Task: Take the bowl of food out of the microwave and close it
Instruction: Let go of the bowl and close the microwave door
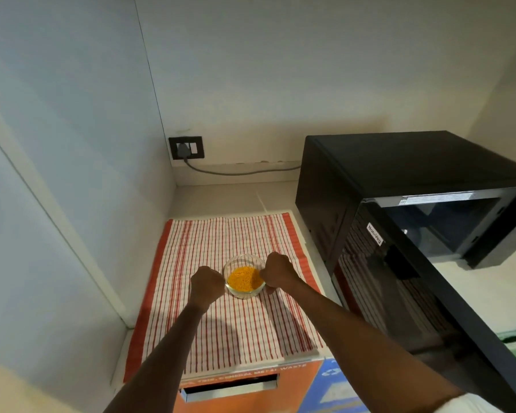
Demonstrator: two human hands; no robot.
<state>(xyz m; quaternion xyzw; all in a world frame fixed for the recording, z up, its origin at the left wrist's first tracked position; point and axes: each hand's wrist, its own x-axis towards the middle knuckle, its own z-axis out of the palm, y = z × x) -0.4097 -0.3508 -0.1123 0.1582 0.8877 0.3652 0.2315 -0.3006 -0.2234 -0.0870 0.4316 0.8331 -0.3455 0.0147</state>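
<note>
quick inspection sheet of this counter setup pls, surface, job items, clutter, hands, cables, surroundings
surface: pale tiled counter with a red-striped cloth spread on it.
job's things: glass bowl of orange food sits on the cloth; black microwave to its right, door swung open.
clutter: orange and blue waste bins at the counter's front edge.
grippers: left hand and right hand grasp opposite sides of the bowl.
cables: grey cable runs from the wall socket toward the microwave.
surroundings: plain pale walls, corner nook.
</note>
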